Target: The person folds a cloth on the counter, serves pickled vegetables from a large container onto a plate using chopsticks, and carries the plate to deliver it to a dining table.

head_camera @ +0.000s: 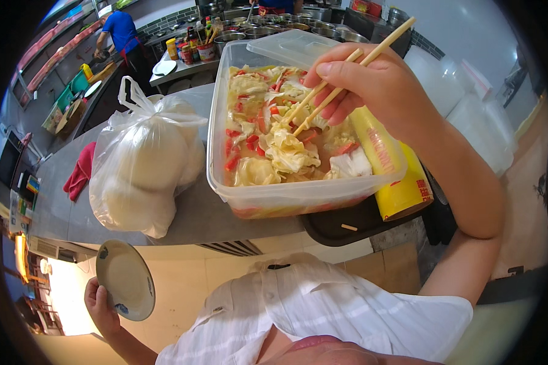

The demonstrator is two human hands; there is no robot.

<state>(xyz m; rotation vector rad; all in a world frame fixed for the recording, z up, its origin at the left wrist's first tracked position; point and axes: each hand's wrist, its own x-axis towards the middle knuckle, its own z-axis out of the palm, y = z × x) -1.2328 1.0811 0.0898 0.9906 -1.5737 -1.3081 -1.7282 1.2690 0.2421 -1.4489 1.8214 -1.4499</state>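
Held in my right hand (356,84), a pair of wooden chopsticks (317,102) reaches down into a clear plastic tub (274,200). Their tips meet a clump of pale pickled cabbage (288,148) at the middle of the tub. Red pepper pieces (232,146) and more cabbage lie around it in cloudy liquid. The tub's translucent lid (292,45) rests across its far rim, partly behind my right hand. At the lower left, my left hand (99,303) grips the edge of a small plate (125,278) with blue marks; the plate carries no food.
Left of the tub stands a tied plastic bag (146,164) of round white items on the counter (64,219), near a red cloth (80,171). A yellow cylinder (404,191) and a dark tray (329,230) sit at right. Behind are metal pots (260,32), condiments and a person (121,36) in blue.
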